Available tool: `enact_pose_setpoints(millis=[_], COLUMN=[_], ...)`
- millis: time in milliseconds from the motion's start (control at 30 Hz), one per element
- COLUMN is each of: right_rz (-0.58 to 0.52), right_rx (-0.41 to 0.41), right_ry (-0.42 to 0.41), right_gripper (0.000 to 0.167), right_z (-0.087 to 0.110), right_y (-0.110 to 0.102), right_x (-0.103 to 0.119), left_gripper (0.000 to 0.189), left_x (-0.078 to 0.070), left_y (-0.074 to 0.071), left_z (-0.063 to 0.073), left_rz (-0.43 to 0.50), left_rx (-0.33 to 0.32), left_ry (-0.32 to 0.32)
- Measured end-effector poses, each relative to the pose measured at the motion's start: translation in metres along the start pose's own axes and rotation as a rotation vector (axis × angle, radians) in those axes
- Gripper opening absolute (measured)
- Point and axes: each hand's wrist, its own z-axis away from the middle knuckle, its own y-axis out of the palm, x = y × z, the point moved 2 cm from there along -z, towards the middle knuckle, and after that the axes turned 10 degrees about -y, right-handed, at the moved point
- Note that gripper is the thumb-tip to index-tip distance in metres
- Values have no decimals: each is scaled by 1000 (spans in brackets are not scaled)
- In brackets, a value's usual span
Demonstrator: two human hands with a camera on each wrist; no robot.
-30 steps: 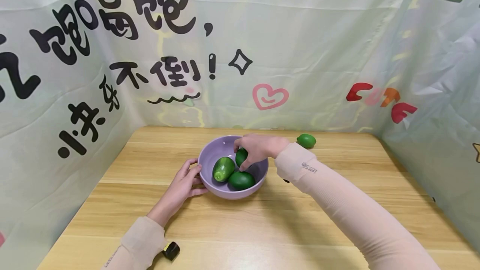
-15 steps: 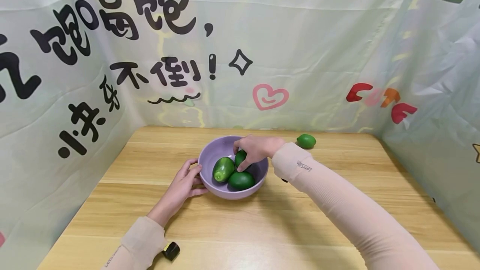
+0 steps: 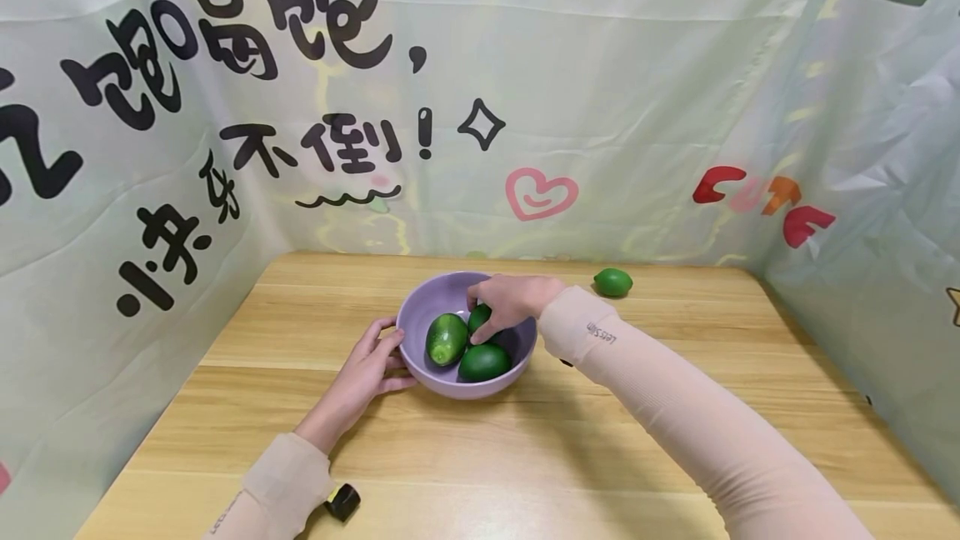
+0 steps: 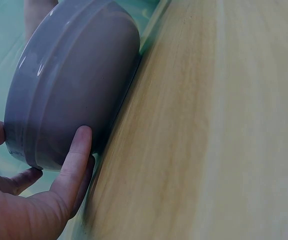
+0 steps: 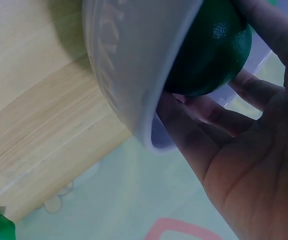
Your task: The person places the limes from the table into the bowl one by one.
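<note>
A purple bowl (image 3: 416, 302) stands on the table, holding green oval fruits. My left hand (image 3: 367, 361) grips its left side, thumb at the rim and fingers spread along the outer wall; the left wrist view shows a fingertip (image 4: 84, 134) against the wall low down. Inside the bowl my right hand (image 3: 513, 297) holds a dark green oval fruit (image 5: 214, 50) from above, between thumb and fingers. A speckled green fruit (image 3: 446, 340) with a paler end lies left of it. Another smooth dark green fruit (image 3: 484, 363) lies in front, close under the thumb.
A lime-like green fruit (image 3: 613, 282) lies at the back right of the wooden table (image 3: 465, 473), beyond the right sleeve. Printed cloth (image 3: 637, 107) hangs behind and at both sides. A black object (image 3: 342, 502) sits at the left cuff.
My right hand has shifted slightly left and down within the bowl, with the dark green fruit between its fingers. My left hand and the bowl stay in place.
</note>
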Motion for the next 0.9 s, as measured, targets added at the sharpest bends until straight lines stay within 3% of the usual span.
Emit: enact_pose_setpoints(millis=[667,900], right_rz=[25,29], right_rx=[40,42], right_ry=[40,43], right_gripper=[55,48], right_z=[-3,-3], right_y=[5,5], right_x=[4,4], left_gripper=[43,43], left_x=[0,0], left_y=[0,0], left_z=[0,0], left_rz=[7,8], left_rx=[1,2], left_ry=[6,7])
